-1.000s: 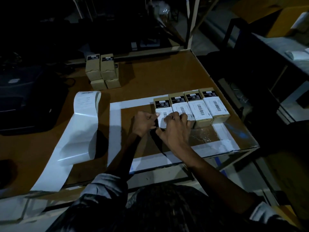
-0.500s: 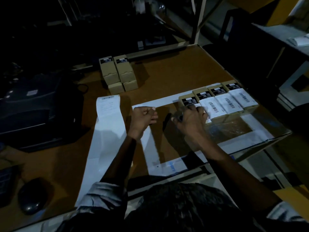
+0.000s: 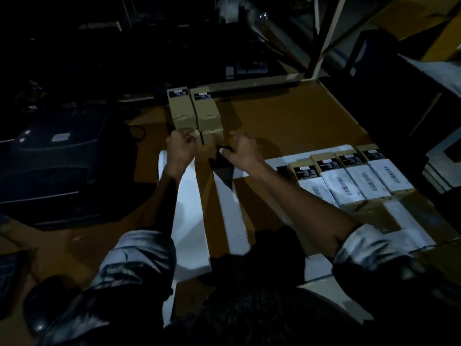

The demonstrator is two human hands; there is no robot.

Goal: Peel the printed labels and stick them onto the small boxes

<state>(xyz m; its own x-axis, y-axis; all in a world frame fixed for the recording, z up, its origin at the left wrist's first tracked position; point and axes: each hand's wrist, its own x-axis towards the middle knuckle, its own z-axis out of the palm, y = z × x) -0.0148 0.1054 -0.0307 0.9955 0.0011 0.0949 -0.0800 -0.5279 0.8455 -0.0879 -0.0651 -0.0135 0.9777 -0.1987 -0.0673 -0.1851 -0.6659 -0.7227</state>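
I see my left hand [image 3: 180,148] and right hand [image 3: 240,151], fingers loosely curled and seemingly empty, at the unlabelled stack of small boxes [image 3: 194,111], labelled boxes [image 3: 349,176] lining the tabletop [image 3: 287,121] at right.

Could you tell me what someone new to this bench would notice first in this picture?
Most striking is the row of labelled boxes at the right of the brown table, their white barcode labels bright in the dim room. Next, the left hand and right hand reach together toward the stack of unlabelled boxes at the far middle. A white label strip runs toward the person under the left arm.
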